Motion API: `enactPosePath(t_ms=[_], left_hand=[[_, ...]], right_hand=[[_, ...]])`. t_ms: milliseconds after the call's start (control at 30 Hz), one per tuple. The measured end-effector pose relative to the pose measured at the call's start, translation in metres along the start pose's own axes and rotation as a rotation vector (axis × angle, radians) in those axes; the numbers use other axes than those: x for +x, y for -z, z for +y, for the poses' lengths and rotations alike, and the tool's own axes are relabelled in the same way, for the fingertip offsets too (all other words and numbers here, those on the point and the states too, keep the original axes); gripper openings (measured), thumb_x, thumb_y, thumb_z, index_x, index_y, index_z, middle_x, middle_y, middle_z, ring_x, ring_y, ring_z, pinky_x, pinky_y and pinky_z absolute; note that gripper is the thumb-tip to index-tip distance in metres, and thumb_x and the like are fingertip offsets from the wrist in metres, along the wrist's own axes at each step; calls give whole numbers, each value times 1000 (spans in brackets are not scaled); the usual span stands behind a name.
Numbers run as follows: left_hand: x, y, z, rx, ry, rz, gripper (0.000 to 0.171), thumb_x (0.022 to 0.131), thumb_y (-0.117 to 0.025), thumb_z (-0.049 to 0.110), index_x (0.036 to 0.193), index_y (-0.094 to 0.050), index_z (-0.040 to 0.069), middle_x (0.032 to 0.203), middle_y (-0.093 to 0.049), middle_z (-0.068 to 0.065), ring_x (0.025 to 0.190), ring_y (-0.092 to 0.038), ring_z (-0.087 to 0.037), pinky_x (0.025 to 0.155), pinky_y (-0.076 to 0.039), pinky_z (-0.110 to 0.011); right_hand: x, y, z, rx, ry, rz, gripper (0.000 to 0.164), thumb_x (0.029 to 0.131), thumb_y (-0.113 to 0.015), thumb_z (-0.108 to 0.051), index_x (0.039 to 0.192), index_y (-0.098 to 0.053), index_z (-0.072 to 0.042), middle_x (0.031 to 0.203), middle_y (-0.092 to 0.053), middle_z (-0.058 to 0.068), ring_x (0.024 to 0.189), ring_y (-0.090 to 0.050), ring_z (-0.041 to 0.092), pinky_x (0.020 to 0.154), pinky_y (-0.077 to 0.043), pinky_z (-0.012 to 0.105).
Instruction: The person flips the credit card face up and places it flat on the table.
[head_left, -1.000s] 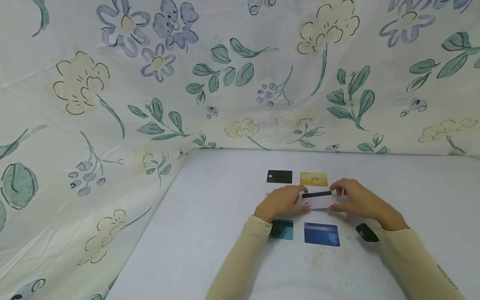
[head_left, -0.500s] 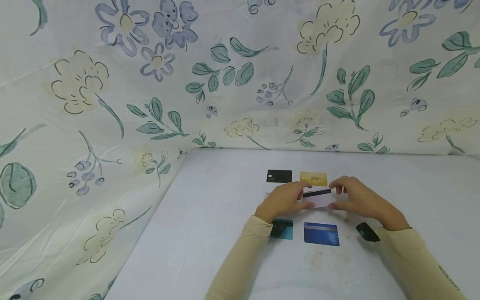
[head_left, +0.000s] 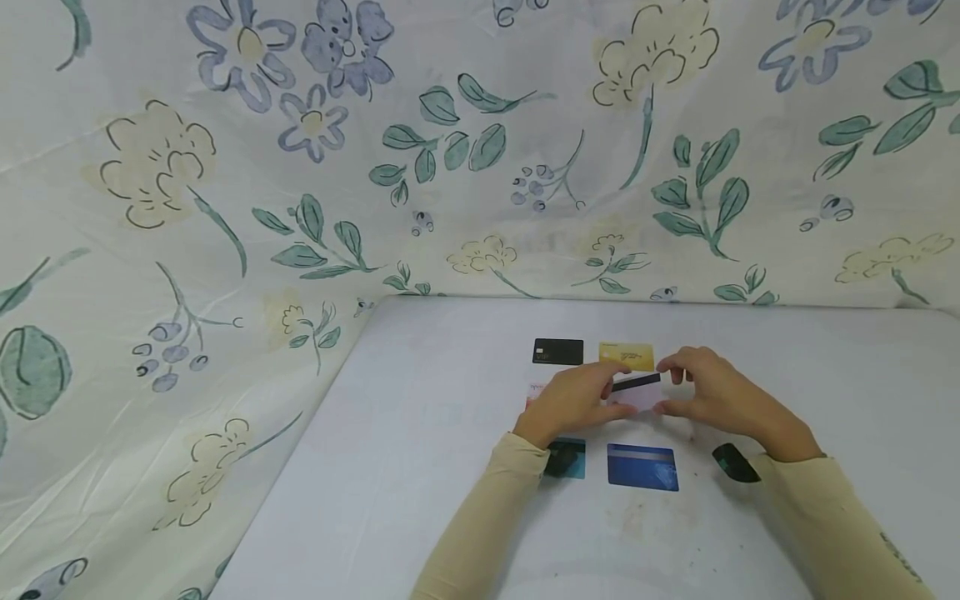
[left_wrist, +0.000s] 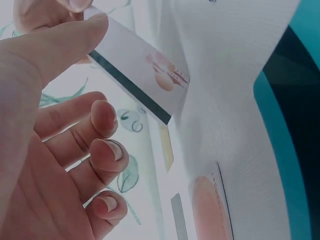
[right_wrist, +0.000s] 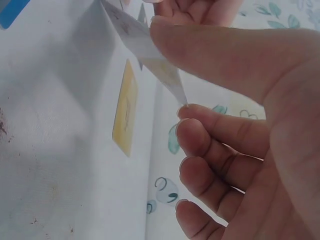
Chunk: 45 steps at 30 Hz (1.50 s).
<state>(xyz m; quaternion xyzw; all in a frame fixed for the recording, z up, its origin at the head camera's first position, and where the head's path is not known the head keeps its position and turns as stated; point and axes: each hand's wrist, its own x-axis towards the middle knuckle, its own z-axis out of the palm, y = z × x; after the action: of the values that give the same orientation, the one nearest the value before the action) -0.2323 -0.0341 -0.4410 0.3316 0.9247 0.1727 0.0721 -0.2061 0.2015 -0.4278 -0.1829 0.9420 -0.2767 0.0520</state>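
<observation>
In the head view a white bank card (head_left: 636, 398) with a black magnetic stripe is tilted between both hands, its right end higher. My right hand (head_left: 712, 393) pinches the right end by its edges, thumb on one long edge and index fingertip at a corner, as the right wrist view shows. My left hand (head_left: 568, 400) arches around the left end. In the left wrist view its thumb overlaps the card, while its loosely bent fingers (left_wrist: 112, 155) stand apart from it. A pinkish printed mark shows near the card's lower end.
Around the hands lie a black card (head_left: 558, 352), a yellow card (head_left: 626, 357), a blue card (head_left: 642, 467) and a teal-and-black card (head_left: 576, 468). A reddish card (head_left: 533, 393) is mostly behind my left hand. Floral cloth (head_left: 420, 192) hangs behind the white table (head_left: 420, 467).
The white card has tipped, its right end rising. My left hand has shifted slightly right, covering more of its left end; my right hand has risen a little. The other cards stay put.
</observation>
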Motion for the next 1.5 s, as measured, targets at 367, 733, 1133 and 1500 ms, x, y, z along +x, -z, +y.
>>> enactPosePath(t_ms=[367, 733, 1133, 1500], left_hand=[[0, -3, 6, 1, -3, 7, 69, 91, -73, 56, 147, -55, 20, 83, -55, 6, 73, -52, -4, 59, -37, -15], [-1, -3, 7, -2, -24, 6, 70, 91, -73, 55, 148, -54, 19, 84, -56, 6, 73, -51, -4, 59, -37, -14], [-1, -2, 9, -16, -21, 1, 70, 91, -74, 55, 148, -54, 20, 85, -57, 7, 73, -52, -4, 59, -39, -15], [0, -3, 10, -17, -8, 2, 69, 90, -74, 56, 147, -53, 22, 83, -56, 8, 70, -52, -3, 56, -38, -16]], right_hand=[[-2, 2, -5, -46, 27, 28, 57, 82, -87, -35, 124, -68, -2, 96, -60, 4, 92, -52, 22, 75, -46, 33], [-3, 1, -12, -85, 29, 46, 56, 81, -88, -36, 123, -69, -3, 96, -61, 3, 92, -53, 22, 77, -48, 35], [-5, 2, -17, -116, 51, 63, 56, 80, -88, -37, 122, -70, -5, 95, -61, 1, 93, -52, 22, 77, -46, 34], [-5, 3, -20, -127, 57, 63, 55, 80, -88, -38, 122, -71, -6, 95, -61, 0, 94, -52, 22, 76, -45, 34]])
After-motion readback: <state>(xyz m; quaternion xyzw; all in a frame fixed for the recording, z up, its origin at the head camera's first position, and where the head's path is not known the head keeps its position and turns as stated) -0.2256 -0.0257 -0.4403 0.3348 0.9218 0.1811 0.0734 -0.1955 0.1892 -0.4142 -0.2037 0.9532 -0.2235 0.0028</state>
